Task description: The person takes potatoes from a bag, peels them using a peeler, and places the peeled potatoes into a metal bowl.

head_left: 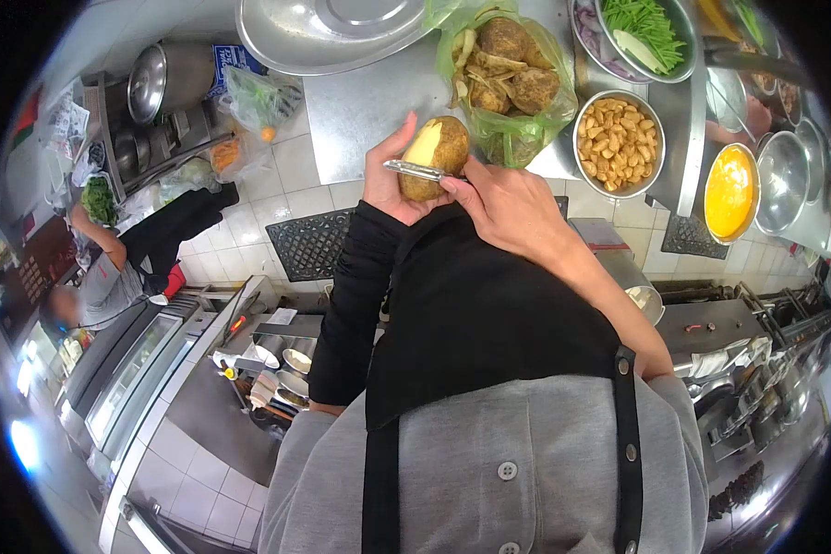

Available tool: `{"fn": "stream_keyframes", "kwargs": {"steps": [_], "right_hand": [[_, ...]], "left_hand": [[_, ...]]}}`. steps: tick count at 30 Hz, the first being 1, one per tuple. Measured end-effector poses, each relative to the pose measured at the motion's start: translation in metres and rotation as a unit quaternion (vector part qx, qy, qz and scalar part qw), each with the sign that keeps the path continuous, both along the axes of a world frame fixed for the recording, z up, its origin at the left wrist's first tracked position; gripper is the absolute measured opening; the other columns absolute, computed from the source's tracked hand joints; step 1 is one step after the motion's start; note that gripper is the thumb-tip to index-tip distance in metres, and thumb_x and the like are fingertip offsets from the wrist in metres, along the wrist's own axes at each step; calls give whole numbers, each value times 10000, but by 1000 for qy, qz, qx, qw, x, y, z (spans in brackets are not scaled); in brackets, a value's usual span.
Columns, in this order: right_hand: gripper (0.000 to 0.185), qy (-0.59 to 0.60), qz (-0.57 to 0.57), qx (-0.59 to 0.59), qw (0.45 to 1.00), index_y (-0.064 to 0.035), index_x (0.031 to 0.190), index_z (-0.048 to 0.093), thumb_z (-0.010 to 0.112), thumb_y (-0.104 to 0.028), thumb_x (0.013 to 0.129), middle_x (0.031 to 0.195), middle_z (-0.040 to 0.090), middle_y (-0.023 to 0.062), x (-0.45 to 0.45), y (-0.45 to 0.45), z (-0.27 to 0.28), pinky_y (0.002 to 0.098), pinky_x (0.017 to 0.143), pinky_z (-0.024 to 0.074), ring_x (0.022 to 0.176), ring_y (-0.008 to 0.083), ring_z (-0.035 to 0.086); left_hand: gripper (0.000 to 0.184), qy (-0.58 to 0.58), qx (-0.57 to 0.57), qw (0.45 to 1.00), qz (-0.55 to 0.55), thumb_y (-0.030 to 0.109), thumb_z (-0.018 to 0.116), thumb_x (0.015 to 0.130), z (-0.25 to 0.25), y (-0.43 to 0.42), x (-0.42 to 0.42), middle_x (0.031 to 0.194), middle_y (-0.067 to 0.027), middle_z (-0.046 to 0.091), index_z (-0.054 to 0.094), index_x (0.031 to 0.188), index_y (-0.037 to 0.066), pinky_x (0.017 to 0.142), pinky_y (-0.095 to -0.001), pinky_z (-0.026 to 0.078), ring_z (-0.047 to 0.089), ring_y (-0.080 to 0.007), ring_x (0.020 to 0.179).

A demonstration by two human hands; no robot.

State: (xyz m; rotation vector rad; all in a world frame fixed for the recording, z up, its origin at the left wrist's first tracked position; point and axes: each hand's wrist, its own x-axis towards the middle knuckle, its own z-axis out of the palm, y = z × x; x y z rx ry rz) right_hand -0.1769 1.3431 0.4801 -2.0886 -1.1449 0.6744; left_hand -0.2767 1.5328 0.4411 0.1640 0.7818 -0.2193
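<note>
At the edge of the steel counter (342,129), just in front of the wearer's black apron (489,305), I see one potato (451,146), part-peeled: pale flesh on one side, brown skin on the other. Left hand (385,189) cupped round it, thumb up, fingers mostly hidden behind. Right hand (524,210) closed on the end of a metal peeler (414,170), which lies across the potato. Just beyond: green plastic bag (508,150), mouth open, more brown potatoes (506,39) and peelings inside. Right of bag, steel bowl (619,193) full of golden-brown chunks (619,138). Above that, bowl with green strips (642,28); farther right, bowl of orange-yellow liquid (732,194). Big metal basin (286,46) at the counter's far side. Well off left, another person (111,286) in grey, one arm reaching toward leafy greens (99,200).
</note>
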Motion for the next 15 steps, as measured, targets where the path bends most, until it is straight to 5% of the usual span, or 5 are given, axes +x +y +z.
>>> {"fn": "stream_keyframes", "kwargs": {"steps": [4, 7, 10, 15], "right_hand": [[461, -9, -3, -1, 1000, -5, 928, 668, 569, -415, 1114, 711, 705, 226, 5, -2, 3, 557, 604, 563, 660, 454, 713], [478, -26, -54, -92, 994, 1, 919, 684, 546, -408, 1123, 719, 709, 236, 19, -11, -11, 561, 622, 574, 677, 456, 722], [521, -31, -78, -176, 981, 28, 895, 709, 530, -402, 1128, 744, 693, 299, 51, -28, -22, 575, 644, 579, 715, 499, 709], [468, 12, -85, -101, 991, 24, 941, 699, 577, -394, 1113, 708, 682, 282, 29, -17, 4, 570, 629, 567, 699, 496, 704]], "left_hand": [[567, 48, 36, 998, 15, 512, 584, 1091, 8, -8, 7, 1208, -234, 723, 655, 1346, 11, 864, -499, 627, 732, -356, 1045], [510, 19, -61, 998, -12, 509, 614, 1077, -3, -3, -2, 1135, -170, 731, 663, 1293, 49, 751, -455, 605, 712, -335, 944], [584, 52, -2, 998, -20, 526, 572, 1096, 13, -5, -12, 1138, -277, 691, 625, 1393, 26, 760, -408, 579, 648, -346, 861], [640, 40, -65, 996, 34, 562, 556, 1092, 4, -2, -12, 1287, -284, 644, 582, 1459, 38, 815, -409, 577, 631, -353, 1002]]}}
